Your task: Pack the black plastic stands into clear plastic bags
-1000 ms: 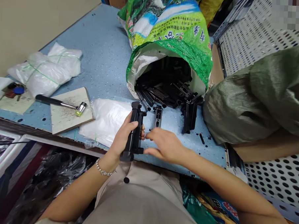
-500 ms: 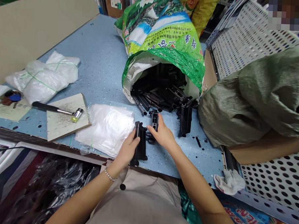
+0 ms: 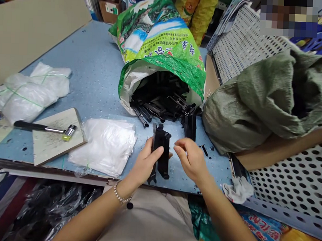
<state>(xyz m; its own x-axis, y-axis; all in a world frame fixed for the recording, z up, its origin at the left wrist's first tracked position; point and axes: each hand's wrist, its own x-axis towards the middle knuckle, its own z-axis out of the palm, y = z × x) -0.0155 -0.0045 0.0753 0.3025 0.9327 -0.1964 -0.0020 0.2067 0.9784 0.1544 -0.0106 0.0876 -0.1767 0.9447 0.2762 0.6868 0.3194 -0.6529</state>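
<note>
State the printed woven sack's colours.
Green, yellow-green, white and blue: the printed woven sack, head view.

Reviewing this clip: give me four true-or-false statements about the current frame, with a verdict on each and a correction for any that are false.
1. The left hand holds a black plastic part. True.
2. The right hand grips that same part. False: it is open and apart from the part.
3. A mallet lies on a dusty board. True.
4. The green printed sack is closed, with nothing coming out. False: its mouth is open, and black parts spill onto the blue speckled table.
</note>
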